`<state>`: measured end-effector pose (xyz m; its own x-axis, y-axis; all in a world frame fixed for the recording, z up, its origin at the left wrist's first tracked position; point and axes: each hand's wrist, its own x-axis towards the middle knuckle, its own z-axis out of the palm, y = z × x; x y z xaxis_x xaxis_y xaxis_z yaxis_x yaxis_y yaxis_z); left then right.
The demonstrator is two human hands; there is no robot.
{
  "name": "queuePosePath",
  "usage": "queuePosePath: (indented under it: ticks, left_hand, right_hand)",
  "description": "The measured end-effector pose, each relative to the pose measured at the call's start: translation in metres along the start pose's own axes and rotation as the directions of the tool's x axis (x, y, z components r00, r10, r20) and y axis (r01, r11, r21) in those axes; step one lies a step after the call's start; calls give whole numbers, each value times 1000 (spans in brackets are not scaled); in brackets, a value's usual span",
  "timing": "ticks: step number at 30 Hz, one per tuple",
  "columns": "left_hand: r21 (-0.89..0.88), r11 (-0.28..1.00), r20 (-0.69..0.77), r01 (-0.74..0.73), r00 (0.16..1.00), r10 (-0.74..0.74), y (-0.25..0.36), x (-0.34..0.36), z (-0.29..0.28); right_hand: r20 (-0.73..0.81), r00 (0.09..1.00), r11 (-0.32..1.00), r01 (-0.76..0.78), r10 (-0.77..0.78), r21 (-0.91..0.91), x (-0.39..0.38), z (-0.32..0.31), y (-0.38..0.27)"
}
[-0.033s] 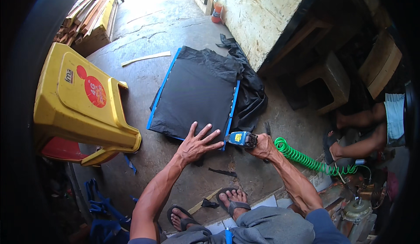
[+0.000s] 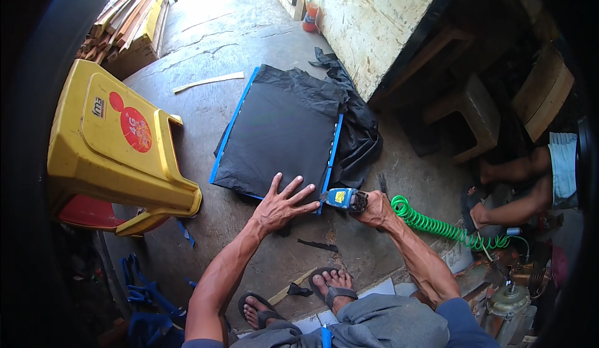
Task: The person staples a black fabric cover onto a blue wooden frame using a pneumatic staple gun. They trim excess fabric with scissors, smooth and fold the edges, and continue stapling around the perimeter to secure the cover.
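Touching black fabric (image 2: 274, 126), left fingers (image 2: 291, 187) spread wide

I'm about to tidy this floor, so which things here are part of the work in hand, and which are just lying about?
In use:
- black-covered piece with blue edges, under the left hand
- blue tool, in the right hand
- green coiled hose, probably the tool's

Seemingly lying about:
- yellow stool
- pale strip
- bottle
- wood pile
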<state>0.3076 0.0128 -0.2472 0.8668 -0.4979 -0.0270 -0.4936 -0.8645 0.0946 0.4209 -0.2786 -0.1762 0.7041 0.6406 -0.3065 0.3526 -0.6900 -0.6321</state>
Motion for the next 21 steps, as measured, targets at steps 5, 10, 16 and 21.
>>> queuePosePath:
  ticks: [5,10,16,21]
  left_hand:
    - [-5,1000,-7,9,1000,-9,-7,3,4]
    - [-5,1000,-10,27,1000,-27,-5,1,3]
    - [7,1000,-22,9,1000,-9,-6,6,1]
    - [-4,1000,11,30,999,-30,-4,2,0]
  right_hand:
    - [-28,999,992,22,-26,-127,12,2,-17]
    - [-2,1000,981,-15,15,-191,18,-8,-37]
    - [-40,999,982,4,-12,-189,30,-13,-22]
    - [-42,998,969,-55,47,-239,36,-19,-32]
